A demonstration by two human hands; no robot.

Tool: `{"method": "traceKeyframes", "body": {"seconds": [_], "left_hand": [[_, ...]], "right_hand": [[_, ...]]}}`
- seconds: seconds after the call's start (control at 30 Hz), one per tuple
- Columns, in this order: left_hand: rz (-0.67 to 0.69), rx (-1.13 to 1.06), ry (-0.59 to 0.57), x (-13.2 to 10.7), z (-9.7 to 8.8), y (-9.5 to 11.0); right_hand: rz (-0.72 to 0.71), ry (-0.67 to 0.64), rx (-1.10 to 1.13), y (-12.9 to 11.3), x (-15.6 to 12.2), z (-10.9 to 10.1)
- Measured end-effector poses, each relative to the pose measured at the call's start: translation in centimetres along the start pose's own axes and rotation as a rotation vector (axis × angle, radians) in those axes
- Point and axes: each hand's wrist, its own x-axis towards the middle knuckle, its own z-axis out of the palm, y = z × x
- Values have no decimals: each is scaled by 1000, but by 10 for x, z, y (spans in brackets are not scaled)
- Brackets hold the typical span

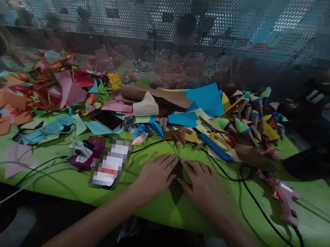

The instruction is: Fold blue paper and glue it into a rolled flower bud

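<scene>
My left hand [157, 171] and my right hand [202, 183] meet low over the front middle of the green tabletop [150, 209]. Fingers of both hands point inward, with the thumbs nearer me. A tiny blue bit [179, 158] shows between the fingertips, with a dark patch below it. The rest of what they close around is hidden and dim, so I cannot make out its kind. Just beyond the fingers lie brown paper pieces [178, 135]. A phone with a lit screen [111, 165] rests left of my left hand.
A pink glue gun [287, 198] with a black cord lies at the right. Heaped coloured paper [66, 90] lines the back, with blue-handled scissors [215, 147] and brown paper cones [250, 112]. Cables [3, 163] cross the left. A perforated metal panel [157, 21] stands behind.
</scene>
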Motion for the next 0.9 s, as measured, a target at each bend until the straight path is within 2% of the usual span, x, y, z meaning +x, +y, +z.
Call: {"method": "traceKeyframes", "body": {"seconds": [0.13, 0.33, 0.5, 0.7, 0.9], "left_hand": [[-17, -14, -10, 6, -2, 0], [-1, -11, 31, -4, 5, 1], [-20, -2, 10, 6, 4, -1], [-15, -9, 23, -6, 7, 4], [-44, -10, -6, 3, 3, 3]], "right_hand": [[16, 4, -1, 5, 5, -1], [-25, -10, 4, 4, 0, -2], [-15, -5, -19, 8, 9, -3], [-55, -1, -10, 4, 1, -2], [-41, 17, -37, 8, 8, -1]]}}
